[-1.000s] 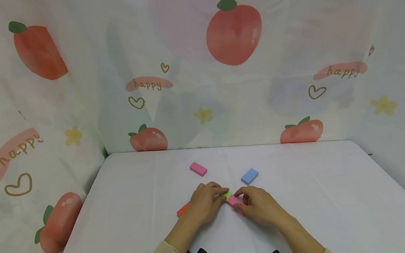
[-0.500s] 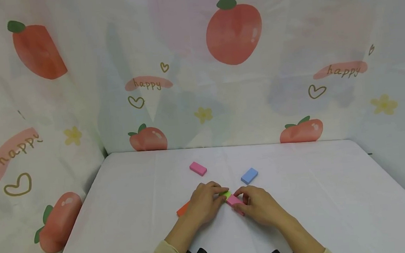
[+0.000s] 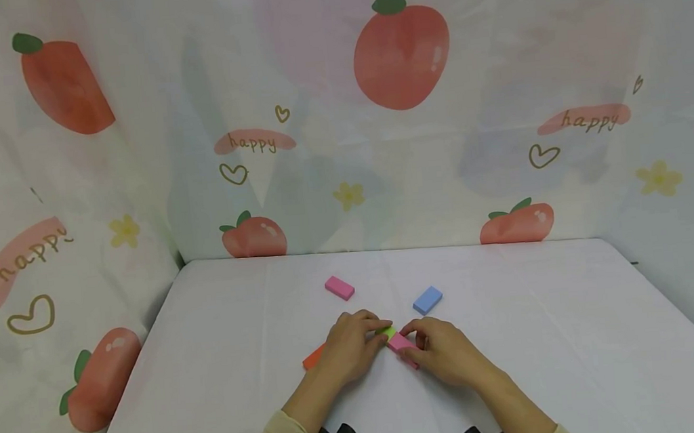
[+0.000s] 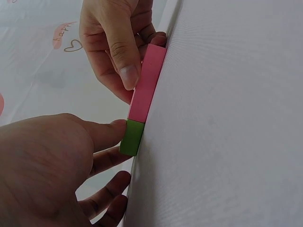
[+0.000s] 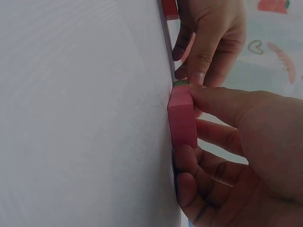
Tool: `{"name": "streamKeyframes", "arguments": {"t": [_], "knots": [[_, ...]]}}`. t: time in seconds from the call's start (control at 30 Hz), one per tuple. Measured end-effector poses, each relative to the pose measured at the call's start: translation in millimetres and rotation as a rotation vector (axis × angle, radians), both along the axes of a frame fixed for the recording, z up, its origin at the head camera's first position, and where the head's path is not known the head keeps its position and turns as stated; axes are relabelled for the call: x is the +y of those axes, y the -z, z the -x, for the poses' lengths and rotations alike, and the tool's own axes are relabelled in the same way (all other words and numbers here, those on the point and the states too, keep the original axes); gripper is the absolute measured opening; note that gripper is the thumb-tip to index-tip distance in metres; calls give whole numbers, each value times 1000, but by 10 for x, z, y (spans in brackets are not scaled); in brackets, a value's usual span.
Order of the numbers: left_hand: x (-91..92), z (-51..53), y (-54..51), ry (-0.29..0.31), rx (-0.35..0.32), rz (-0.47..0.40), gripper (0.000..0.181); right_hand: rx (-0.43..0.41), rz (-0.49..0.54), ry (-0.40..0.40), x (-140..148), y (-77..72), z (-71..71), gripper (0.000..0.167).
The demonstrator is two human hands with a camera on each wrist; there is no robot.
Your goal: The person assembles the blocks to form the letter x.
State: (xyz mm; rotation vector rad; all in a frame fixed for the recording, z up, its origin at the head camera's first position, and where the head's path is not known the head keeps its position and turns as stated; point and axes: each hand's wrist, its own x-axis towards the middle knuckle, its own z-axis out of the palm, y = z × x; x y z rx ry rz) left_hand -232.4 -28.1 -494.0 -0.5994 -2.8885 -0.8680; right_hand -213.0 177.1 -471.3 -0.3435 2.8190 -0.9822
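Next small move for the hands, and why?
Probably ease the right hand off the near pink block while the left hand steadies the green block: in the left wrist view the two blocks already meet end to end, with no gap visible between them.

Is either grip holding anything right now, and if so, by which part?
Yes. The left grip pinches the green block across its sides; the right grip pinches the adjoining pink block across its width.

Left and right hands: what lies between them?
A green block and a pink block, end to end: the left hand pinches the green, the right hand the pink. The left wrist view shows it.
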Motion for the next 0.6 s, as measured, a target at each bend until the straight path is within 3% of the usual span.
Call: {"name": "streamKeyframes", "arguments": {"t": [0.6], "knots": [[-3, 11, 15, 4, -1, 6, 29, 24, 8, -17, 8, 9, 5, 29]]}}
